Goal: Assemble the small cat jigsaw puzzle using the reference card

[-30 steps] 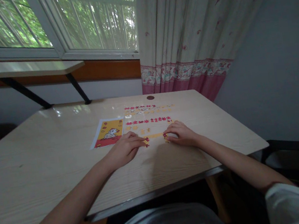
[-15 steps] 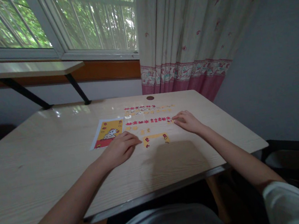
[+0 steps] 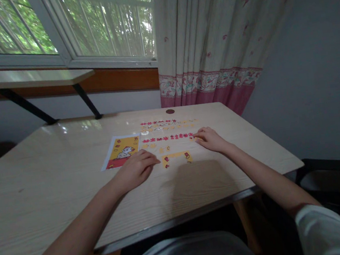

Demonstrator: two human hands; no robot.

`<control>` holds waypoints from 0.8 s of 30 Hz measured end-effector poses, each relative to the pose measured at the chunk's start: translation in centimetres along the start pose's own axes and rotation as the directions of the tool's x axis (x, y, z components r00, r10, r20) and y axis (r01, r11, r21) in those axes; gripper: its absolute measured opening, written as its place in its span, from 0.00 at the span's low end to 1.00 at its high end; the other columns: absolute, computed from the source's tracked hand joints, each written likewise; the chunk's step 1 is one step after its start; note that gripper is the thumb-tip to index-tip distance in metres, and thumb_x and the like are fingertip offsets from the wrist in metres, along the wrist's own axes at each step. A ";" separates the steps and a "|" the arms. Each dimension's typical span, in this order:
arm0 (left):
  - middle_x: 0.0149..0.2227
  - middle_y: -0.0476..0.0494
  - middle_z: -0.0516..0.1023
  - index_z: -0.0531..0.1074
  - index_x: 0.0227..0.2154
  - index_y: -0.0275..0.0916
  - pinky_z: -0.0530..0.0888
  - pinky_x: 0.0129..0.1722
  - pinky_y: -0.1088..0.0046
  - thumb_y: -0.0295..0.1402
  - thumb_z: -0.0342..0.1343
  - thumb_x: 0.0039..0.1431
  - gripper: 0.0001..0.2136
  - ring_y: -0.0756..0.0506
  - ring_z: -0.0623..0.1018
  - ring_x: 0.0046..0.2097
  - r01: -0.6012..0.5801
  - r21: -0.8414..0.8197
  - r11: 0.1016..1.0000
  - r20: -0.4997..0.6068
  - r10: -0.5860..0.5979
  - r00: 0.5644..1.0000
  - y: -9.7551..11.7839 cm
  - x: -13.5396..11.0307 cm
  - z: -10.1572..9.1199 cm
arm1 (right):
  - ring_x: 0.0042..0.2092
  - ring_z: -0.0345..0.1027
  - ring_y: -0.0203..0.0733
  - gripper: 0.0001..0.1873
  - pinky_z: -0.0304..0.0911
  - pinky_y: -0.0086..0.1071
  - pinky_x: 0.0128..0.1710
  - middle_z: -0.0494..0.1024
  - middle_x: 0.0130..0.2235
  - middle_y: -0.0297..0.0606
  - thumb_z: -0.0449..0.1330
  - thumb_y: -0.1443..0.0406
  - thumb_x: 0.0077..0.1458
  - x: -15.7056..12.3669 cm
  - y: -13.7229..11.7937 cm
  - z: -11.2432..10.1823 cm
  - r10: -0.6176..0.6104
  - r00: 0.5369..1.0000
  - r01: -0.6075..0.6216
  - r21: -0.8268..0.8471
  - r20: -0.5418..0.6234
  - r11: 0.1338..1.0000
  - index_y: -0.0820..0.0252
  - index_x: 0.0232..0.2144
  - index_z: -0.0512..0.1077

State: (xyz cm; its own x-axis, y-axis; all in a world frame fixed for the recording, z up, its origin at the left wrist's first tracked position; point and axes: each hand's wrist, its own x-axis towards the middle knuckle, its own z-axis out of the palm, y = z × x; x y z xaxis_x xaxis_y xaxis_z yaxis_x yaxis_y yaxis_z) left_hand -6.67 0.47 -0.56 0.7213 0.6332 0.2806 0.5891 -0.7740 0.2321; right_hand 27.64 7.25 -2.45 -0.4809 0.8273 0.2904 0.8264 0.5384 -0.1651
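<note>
My left hand [image 3: 139, 165] rests on the table with its fingers loosely curved and the thumb a little apart; I see nothing held in it. Its fingertips are beside the left edge of a partly joined yellow jigsaw puzzle [image 3: 176, 155] with red printed details. Farther right, my right hand [image 3: 210, 139] reaches to the right end of a row of red puzzle pieces [image 3: 167, 138]. Its index finger and thumb are slightly parted, at a small yellow-and-red puzzle piece [image 3: 191, 138]. Loose yellow puzzle pieces [image 3: 152, 145] lie between the hands.
A printed picture [image 3: 121, 150] of a white cartoon animal lies left of the pieces, partly behind my left hand. More rows of pieces [image 3: 157, 123] lie farther back on the wooden table [image 3: 54, 180]. A raised shelf [image 3: 28, 77] stands at the back left; a curtain [image 3: 201, 35] hangs behind.
My right hand has moved slightly left, its fingertips closer over the end of the red row. My left hand stays in place; the whole view has shifted a little.
</note>
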 end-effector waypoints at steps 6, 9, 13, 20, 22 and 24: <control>0.41 0.41 0.75 0.74 0.41 0.38 0.68 0.46 0.63 0.24 0.44 0.58 0.15 0.43 0.70 0.44 0.002 -0.006 1.000 -0.013 -0.002 1.000 0.0 0.0 0.0 | 0.44 0.63 0.44 0.15 0.55 0.36 0.46 0.74 0.42 0.43 0.56 0.61 0.57 0.1 0.2 0.1 0.005 1.000 -0.004 0.023 -0.014 1.000 0.60 0.44 0.74; 0.40 0.41 0.75 0.74 0.41 0.38 0.68 0.46 0.63 0.24 0.44 0.58 0.14 0.43 0.70 0.44 -0.001 -0.013 1.000 -0.022 0.001 1.000 0.0 0.0 0.0 | 0.44 0.64 0.44 0.15 0.55 0.36 0.46 0.74 0.41 0.43 0.57 0.59 0.56 0.1 0.3 0.1 0.023 0.999 -0.022 0.022 -0.030 1.000 0.59 0.43 0.75; 0.40 0.41 0.74 0.74 0.40 0.38 0.67 0.46 0.63 0.23 0.44 0.58 0.15 0.43 0.70 0.45 0.002 -0.019 1.000 -0.021 -0.002 1.000 0.1 0.0 -0.1 | 0.42 0.64 0.44 0.14 0.56 0.37 0.45 0.74 0.39 0.42 0.56 0.58 0.57 0.1 0.3 0.1 0.030 0.999 -0.029 0.021 -0.029 0.999 0.59 0.41 0.76; 0.41 0.41 0.74 0.73 0.41 0.38 0.67 0.46 0.63 0.24 0.44 0.58 0.14 0.43 0.70 0.45 -0.007 -0.019 1.000 -0.019 0.006 1.000 0.0 0.0 0.0 | 0.42 0.65 0.45 0.11 0.56 0.37 0.46 0.75 0.38 0.41 0.57 0.62 0.53 0.4 0.2 0.2 0.042 0.998 -0.039 0.078 -0.043 0.996 0.61 0.36 0.75; 0.41 0.41 0.74 0.73 0.41 0.39 0.67 0.47 0.62 0.24 0.44 0.58 0.14 0.43 0.70 0.45 -0.007 -0.018 1.000 -0.018 0.007 1.000 -0.1 0.0 0.1 | 0.42 0.65 0.44 0.09 0.56 0.38 0.46 0.74 0.38 0.41 0.58 0.63 0.51 0.6 0.3 0.4 0.042 0.998 -0.038 0.097 -0.043 0.995 0.61 0.35 0.74; 0.41 0.41 0.74 0.73 0.41 0.39 0.67 0.47 0.62 0.24 0.44 0.58 0.14 0.43 0.70 0.45 -0.009 -0.015 1.000 -0.015 0.008 1.000 -0.1 0.0 0.2 | 0.42 0.64 0.45 0.08 0.55 0.38 0.46 0.74 0.37 0.41 0.59 0.64 0.49 0.7 0.3 0.4 0.037 0.998 -0.031 0.108 -0.056 0.994 0.61 0.34 0.72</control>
State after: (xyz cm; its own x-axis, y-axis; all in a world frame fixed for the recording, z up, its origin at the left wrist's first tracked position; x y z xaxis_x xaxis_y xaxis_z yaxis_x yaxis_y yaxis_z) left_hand -6.71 0.57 -0.75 0.7205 0.6267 0.2968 0.5773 -0.7792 0.2440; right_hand 27.42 8.01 -2.65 -0.4326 0.8363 0.3367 0.8045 0.5267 -0.2745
